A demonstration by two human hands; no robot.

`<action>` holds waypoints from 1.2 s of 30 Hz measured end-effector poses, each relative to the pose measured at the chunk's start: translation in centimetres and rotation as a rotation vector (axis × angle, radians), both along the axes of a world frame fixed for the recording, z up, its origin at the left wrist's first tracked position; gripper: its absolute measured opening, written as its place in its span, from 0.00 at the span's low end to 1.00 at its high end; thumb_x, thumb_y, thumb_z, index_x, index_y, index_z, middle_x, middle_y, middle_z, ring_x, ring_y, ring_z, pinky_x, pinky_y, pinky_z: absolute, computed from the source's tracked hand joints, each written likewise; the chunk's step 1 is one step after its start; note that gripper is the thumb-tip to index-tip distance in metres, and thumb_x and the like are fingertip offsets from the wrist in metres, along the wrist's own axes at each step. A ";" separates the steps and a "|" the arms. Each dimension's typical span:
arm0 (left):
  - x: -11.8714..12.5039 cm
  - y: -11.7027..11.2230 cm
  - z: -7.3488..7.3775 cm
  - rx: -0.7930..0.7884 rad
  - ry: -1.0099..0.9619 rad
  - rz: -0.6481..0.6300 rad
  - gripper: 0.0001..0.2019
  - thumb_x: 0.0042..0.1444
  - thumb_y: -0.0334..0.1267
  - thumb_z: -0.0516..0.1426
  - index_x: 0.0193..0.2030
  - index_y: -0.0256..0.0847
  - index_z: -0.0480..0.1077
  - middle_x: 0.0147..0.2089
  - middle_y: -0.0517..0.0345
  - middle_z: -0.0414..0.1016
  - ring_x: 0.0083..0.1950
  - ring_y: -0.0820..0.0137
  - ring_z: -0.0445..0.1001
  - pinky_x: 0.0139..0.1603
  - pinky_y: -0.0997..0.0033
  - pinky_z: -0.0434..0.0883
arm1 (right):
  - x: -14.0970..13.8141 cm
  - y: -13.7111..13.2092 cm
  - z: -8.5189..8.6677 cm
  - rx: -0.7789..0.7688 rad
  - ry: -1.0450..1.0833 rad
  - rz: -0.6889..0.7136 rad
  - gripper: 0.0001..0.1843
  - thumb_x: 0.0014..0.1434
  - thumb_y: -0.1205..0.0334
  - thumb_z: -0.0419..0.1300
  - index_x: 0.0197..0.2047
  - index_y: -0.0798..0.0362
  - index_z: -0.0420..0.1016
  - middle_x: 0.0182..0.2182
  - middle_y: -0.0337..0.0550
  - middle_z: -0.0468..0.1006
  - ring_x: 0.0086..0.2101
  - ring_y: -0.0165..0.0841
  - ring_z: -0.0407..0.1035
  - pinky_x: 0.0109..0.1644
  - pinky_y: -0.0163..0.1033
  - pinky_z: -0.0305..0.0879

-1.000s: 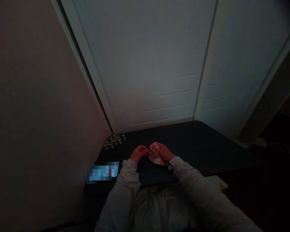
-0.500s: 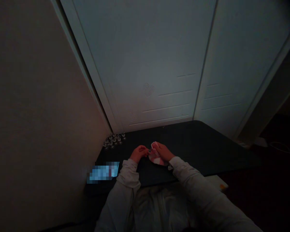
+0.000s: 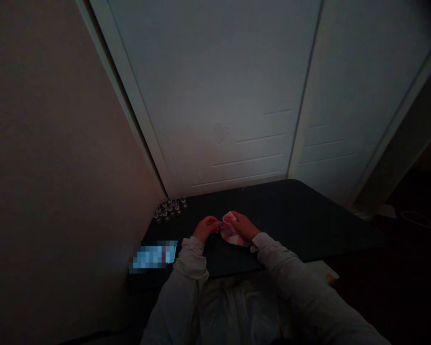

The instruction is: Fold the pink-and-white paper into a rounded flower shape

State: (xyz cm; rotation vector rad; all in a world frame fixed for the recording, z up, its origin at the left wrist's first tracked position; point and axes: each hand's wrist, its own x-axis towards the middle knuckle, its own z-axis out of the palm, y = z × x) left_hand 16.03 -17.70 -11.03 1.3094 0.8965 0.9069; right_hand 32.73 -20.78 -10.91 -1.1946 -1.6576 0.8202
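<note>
My left hand [image 3: 206, 229] is closed, its fingertips pinching a small shiny piece [image 3: 221, 224] that is too small and dark to name. Beside it, my right hand [image 3: 244, 226] grips a pink and white cloth [image 3: 232, 237]. The upper part of the cloth is bunched under the thumb and fingers, close against the shiny piece, and its lower part hangs toward the black table [image 3: 283, 215]. Both hands are near each other over the table's front half.
Several small clear, glass-like pieces [image 3: 170, 209] stand grouped at the table's back left corner. A lit, blurred-out screen [image 3: 153, 256] lies at the front left. White panelled doors [image 3: 215, 86] rise behind, and a wall [image 3: 57, 167] borders the left. A pale box-like object [image 3: 321, 271] shows below the front edge.
The bunched top of the cloth has shifted slightly left in my right hand. My left hand stays almost in place.
</note>
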 end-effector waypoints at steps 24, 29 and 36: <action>0.0 0.1 -0.1 -0.027 -0.013 0.013 0.18 0.34 0.42 0.61 0.30 0.35 0.61 0.23 0.60 0.69 0.23 0.78 0.66 0.26 0.75 0.63 | -0.1 -0.2 0.1 -0.020 0.004 -0.001 0.11 0.50 0.56 0.49 0.30 0.55 0.66 0.27 0.38 0.68 0.28 0.27 0.60 0.32 0.32 0.56; 0.0 0.2 -0.3 -0.003 -0.004 0.007 0.18 0.35 0.42 0.61 0.30 0.35 0.61 0.23 0.60 0.68 0.22 0.78 0.66 0.26 0.74 0.63 | -0.2 -0.3 0.2 -0.009 0.030 -0.003 0.13 0.53 0.55 0.45 0.28 0.54 0.64 0.26 0.36 0.67 0.28 0.27 0.60 0.32 0.32 0.55; -0.1 0.2 -0.3 -0.007 -0.007 0.004 0.18 0.34 0.43 0.61 0.30 0.34 0.62 0.24 0.60 0.68 0.22 0.78 0.65 0.26 0.75 0.63 | 0.1 -0.2 0.2 0.007 0.002 0.002 0.11 0.51 0.58 0.46 0.27 0.55 0.64 0.25 0.37 0.67 0.28 0.27 0.59 0.32 0.32 0.55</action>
